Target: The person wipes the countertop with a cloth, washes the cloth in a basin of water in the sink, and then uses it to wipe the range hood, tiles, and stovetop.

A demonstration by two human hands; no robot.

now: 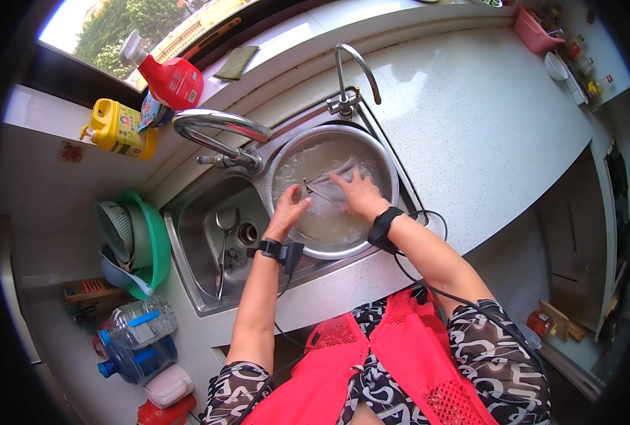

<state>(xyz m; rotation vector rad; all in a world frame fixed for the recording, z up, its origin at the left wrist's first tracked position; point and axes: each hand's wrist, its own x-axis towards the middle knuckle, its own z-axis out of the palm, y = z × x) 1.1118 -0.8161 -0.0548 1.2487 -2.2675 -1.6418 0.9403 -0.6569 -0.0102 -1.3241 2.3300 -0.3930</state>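
A large round metal basin of cloudy, sudsy water sits over the right bowl of the sink. A wet grey cloth lies partly under the water near its middle. My right hand grips the cloth from the right, its fingertips at the folds and some of them hidden by the cloth and water. Over the basin's left side is my left hand, its thumb and fingers apart and slightly curled. It is close to the cloth's left end, with nothing visible in it.
A curved chrome faucet arches left of the basin; a thinner tap stands behind it. The left sink bowl holds a ladle. Bottles, a green basin and water jugs stand leftward. Cables trail from both wrists.
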